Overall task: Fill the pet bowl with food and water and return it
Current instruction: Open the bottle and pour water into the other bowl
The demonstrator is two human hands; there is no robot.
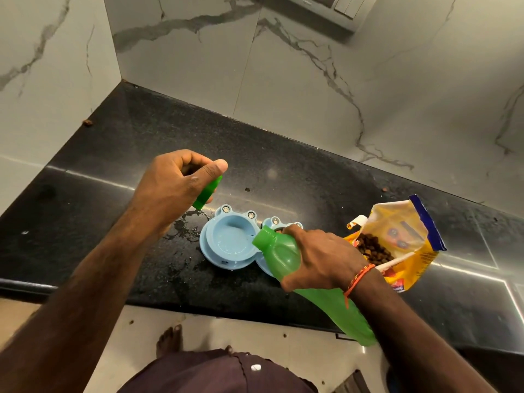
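- The light blue plastic double pet bowl with little frog eyes point(226, 245) sits on the black speckled stone desk point(283, 171), near its front edge.
- The right hand point(320, 259) is wrapped tight around the long green plastic water bottle point(283, 255). It tips the open mouth over the bowl's left cup.
- The left hand point(173, 182) is closed around the small green bottle cap point(207, 192), up above the bowl and a bit to its left.
- The bottle's long line runs from its bottom, which hangs out past the front of the desk, up to its mouth at the bowl. The mouth points down and left into the cup.
- What could go wrong: I think tipping too fast could make water jump over the low rim. There are wet spots on the desk just left of the bowl.
- The bottle's mouth is close to the rim between the two cups, so water could run into the right cup, where food may be. I cannot see inside that cup.
- The open yellow pet food bag point(397, 245) leans just right of the bowl. A bump from the right arm could spill the brown bits point(371, 249).
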